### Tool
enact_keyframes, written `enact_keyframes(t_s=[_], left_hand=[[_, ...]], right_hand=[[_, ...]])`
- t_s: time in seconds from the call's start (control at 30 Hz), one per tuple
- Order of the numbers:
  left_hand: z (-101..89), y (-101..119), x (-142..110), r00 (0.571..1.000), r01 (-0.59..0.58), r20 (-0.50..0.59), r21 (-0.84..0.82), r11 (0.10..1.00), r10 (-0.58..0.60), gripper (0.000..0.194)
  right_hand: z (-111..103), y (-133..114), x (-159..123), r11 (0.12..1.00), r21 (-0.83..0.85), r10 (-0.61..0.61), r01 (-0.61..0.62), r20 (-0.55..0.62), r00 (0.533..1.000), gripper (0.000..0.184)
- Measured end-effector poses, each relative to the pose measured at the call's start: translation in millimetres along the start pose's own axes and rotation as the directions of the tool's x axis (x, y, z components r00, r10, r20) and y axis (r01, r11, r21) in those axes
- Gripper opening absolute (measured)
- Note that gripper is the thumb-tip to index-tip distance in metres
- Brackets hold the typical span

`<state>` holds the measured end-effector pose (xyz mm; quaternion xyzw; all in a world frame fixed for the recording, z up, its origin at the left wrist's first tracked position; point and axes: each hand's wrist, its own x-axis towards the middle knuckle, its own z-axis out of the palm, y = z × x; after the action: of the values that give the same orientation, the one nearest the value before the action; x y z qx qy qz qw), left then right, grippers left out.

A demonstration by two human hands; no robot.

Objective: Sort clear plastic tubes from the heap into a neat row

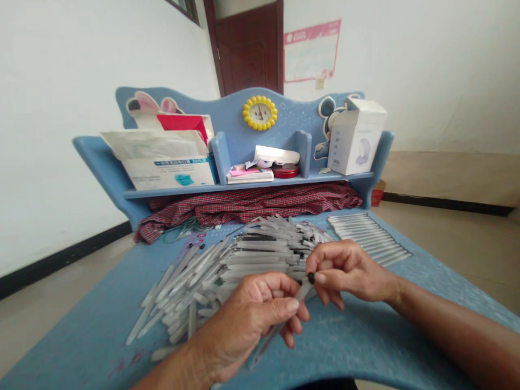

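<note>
1. The fingers point(325, 255) of the right hand point(349, 271) are pinching narrow, with thumb and forefinger closing on a small dark tip point(311, 278). The tip sits at the upper end of a slim pale plastic stick point(304, 291).
2. The left hand point(252, 325) is wrapping around the stick's lower shaft, its thumb pressing on top and its other fingers curling beneath. What the tip is joined to is too small to tell.
3. The two hands are working close together above the tabletop. A firm hold low on the shaft and a tight pinch at the tip seem to suit a part this small, with the stick lying in line between them.
4. A loose heap of similar sticks point(260, 260) is spreading just beyond the hands and is nearly touching the left hand, so it is the nearest thing in the way. Farther right, a neat row of sticks point(368, 235) is lying side by side.
5. Past the blue tabletop point(341, 346), a red plaid cloth point(244, 205) is bunching under a blue shelf point(247, 185). The shelf is carrying a box of face masks point(170, 173), a red tin point(285, 171) and a white carton point(357, 135).
</note>
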<state>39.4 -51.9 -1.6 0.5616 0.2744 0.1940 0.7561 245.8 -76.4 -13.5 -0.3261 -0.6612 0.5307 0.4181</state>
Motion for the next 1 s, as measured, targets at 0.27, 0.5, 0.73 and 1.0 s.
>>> enact_keyframes(t_s=[0.27, 0.5, 0.73, 1.0], left_hand=[[2.8, -3, 2, 0.998, 0.059, -0.034, 0.025, 0.998, -0.058, 0.018], [3.7, -2, 3, 0.996, 0.058, -0.063, 0.049, 0.997, -0.055, 0.017], [3.5, -1, 2, 0.997, 0.038, -0.063, 0.053, 0.998, -0.035, 0.014], [1.3, 0, 2, 0.999, 0.0, -0.041, 0.031, 1.0, 0.002, 0.015]], right_hand=[[-1, -12, -4, 0.777, -0.591, -0.255, 0.216, 0.018, 0.967, 0.002], [-2, -10, -5, 0.733, -0.636, -0.281, 0.24, 0.039, 0.959, 0.005], [-6, -3, -2, 0.876, -0.445, -0.22, 0.183, -0.032, 0.975, 0.014], [-11, 6, 0, 0.997, -0.058, -0.048, 0.041, -0.121, 0.991, 0.018]])
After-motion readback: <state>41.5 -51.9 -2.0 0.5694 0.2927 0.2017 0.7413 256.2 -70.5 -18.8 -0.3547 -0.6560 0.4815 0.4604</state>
